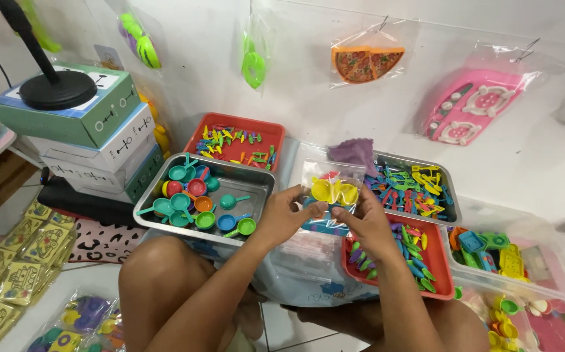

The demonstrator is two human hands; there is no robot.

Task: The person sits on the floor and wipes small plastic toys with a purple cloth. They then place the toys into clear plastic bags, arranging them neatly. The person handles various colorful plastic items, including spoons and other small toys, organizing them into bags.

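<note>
Knees low in frame; your left hand [284, 215] and right hand [367, 221] pinch bag [331, 189]; keep mouth open, yellow cups [333, 191] seated.

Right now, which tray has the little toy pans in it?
The metal tray by the left hand. It holds round teal, red, orange and green pans. The red trays hold only small thin pieces.

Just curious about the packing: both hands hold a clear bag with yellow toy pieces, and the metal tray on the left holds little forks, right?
Not quite. In the head view the metal tray holds small toy pans, not forks. Both the left hand and right hand do hold the clear bag of yellow pieces.
</note>
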